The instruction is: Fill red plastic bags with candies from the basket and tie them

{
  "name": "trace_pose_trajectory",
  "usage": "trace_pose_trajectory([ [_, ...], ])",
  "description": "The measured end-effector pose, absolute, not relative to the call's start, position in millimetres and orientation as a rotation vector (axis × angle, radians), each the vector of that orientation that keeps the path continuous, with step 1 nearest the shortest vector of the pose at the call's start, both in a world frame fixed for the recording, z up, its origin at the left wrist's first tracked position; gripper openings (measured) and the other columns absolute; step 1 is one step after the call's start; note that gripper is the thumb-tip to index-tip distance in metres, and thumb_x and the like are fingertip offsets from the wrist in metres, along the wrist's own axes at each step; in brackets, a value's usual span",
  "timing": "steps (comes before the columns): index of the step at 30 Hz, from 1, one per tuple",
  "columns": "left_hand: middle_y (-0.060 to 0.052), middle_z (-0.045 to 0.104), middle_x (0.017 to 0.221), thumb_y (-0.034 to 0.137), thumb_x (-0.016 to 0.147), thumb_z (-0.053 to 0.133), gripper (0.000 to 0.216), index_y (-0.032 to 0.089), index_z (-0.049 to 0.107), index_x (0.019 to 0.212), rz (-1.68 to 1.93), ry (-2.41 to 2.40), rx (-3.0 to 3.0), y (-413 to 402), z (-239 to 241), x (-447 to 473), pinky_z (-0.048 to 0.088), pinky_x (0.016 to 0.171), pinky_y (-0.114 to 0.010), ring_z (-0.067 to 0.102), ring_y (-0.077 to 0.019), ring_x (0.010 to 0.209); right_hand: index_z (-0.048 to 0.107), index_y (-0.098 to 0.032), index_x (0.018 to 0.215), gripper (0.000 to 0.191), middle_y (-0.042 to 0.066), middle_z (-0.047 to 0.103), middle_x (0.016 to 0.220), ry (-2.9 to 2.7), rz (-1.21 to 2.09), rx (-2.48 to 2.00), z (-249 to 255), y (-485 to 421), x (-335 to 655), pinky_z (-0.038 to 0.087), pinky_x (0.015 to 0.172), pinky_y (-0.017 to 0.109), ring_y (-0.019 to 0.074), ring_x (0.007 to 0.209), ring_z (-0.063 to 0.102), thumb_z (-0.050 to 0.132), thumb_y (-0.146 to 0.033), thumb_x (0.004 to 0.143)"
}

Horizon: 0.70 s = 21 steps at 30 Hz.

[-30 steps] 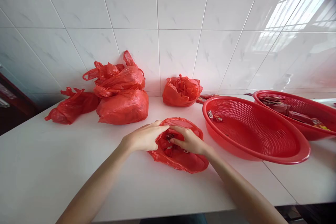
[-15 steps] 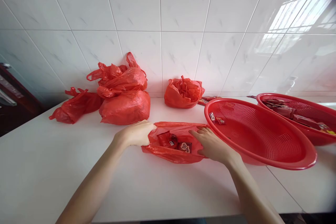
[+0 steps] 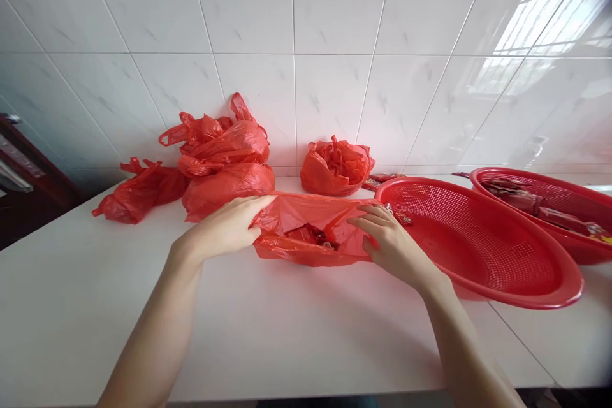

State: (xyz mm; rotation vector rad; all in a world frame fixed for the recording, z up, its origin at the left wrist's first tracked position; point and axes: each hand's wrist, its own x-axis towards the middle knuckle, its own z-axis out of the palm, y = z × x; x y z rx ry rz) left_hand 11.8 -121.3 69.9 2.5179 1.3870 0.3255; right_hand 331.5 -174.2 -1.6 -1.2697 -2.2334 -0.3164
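Note:
A red plastic bag stands with its mouth spread wide between my hands. Inside it lie several small wrapped packets in dark red. My left hand grips the bag's left edge, thumb in front and fingers behind. At the opposite side, my right hand pinches the right edge, its fingers partly over the rim of the opening. Just right of that hand is a red plastic colander basket, with a few small packets at its left inner side.
Filled red bags are stacked at the back left, beside a smaller tied bag. Another bag sits by the tiled wall. A second red basket at far right holds packets. Flat packets lie behind the nearer basket.
Both hands have raised the bag's rim and moved it slightly away from me. Its opening stands taller, and the packets inside sit deeper and are partly hidden.

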Motion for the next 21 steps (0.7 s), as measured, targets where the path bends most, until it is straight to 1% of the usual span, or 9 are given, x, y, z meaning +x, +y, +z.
trace_pose_trajectory([
  [2,-0.006,0.067,0.122,0.015,0.078,0.047,0.076,0.027,0.038,0.152,0.317,1.412,2.519,-119,70,9,0.049,0.078,-0.032,0.065,-0.0264,0.105,0.067,-0.018,0.113,0.050,0.010,0.068,0.113,-2.206,-0.311,-1.267,-1,-174,335,0.051,0.100,0.043,0.0271,0.124,0.052,0.040,0.006,0.077],
  [5,-0.004,0.070,0.119,0.016,0.078,0.047,0.076,0.030,0.038,0.152,0.401,1.440,2.507,-119,71,7,0.048,0.077,-0.031,0.067,-0.0257,0.101,0.064,-0.018,0.120,0.044,0.011,0.065,0.122,-2.162,-0.415,-1.309,0,-175,339,0.043,0.108,0.050,0.0300,0.129,0.048,0.050,-0.003,0.081],
  [8,-0.002,0.073,0.109,0.017,0.077,0.047,0.071,0.030,0.047,0.148,0.512,1.497,2.490,-123,75,7,0.047,0.072,-0.030,0.068,-0.0232,0.088,0.054,-0.017,0.137,0.058,0.015,0.055,0.138,-2.140,-0.488,-1.459,0,-176,336,0.035,0.111,0.061,0.0376,0.133,0.042,0.063,-0.016,0.080],
  [10,0.000,0.075,0.096,0.017,0.077,0.048,0.068,0.030,0.053,0.143,0.547,1.534,2.481,-126,77,8,0.045,0.065,-0.029,0.068,-0.0218,0.075,0.044,-0.020,0.146,0.069,0.016,0.047,0.145,-2.134,-0.435,-1.570,-1,-176,331,0.043,0.103,0.060,0.0380,0.127,0.048,0.059,-0.014,0.079],
  [13,0.001,0.074,0.081,0.018,0.078,0.048,0.062,0.029,0.059,0.138,0.578,1.584,2.480,-129,80,9,0.041,0.054,-0.029,0.063,-0.0197,0.059,0.038,-0.027,0.150,0.076,0.016,0.041,0.148,-2.052,-0.260,-1.651,-1,-175,327,0.056,0.078,0.043,0.0281,0.105,0.063,0.044,-0.004,0.078],
  [15,0.001,0.072,0.073,0.019,0.079,0.048,0.059,0.028,0.062,0.136,0.623,1.622,2.486,-129,81,9,0.040,0.051,-0.029,0.059,-0.0186,0.052,0.043,-0.026,0.147,0.072,0.015,0.049,0.138,-1.912,-0.221,-1.657,0,-173,327,0.055,0.068,0.036,0.0237,0.092,0.065,0.043,-0.005,0.079],
  [17,0.002,0.072,0.069,0.020,0.079,0.049,0.057,0.027,0.063,0.134,0.712,1.639,2.483,-129,82,9,0.042,0.052,-0.029,0.059,-0.0187,0.051,0.055,-0.023,0.136,0.058,0.013,0.059,0.119,-1.747,-0.267,-1.624,4,-172,330,0.054,0.068,0.035,0.0215,0.082,0.064,0.047,-0.010,0.080],
  [19,0.002,0.074,0.072,0.020,0.078,0.051,0.055,0.027,0.065,0.131,0.850,1.628,2.469,-127,82,9,0.047,0.058,-0.030,0.062,-0.0199,0.056,0.067,-0.021,0.116,0.037,0.009,0.065,0.102,-1.619,-0.296,-1.552,9,-170,332,0.053,0.070,0.035,0.0189,0.074,0.062,0.051,-0.016,0.083],
  [21,0.001,0.077,0.084,0.021,0.078,0.054,0.051,0.027,0.069,0.126,1.010,1.609,2.441,-126,82,9,0.052,0.067,-0.031,0.067,-0.0215,0.066,0.071,-0.020,0.096,0.019,0.005,0.067,0.089,-1.529,-0.264,-1.489,16,-169,332,0.052,0.069,0.033,0.0172,0.069,0.061,0.056,-0.022,0.086],
])
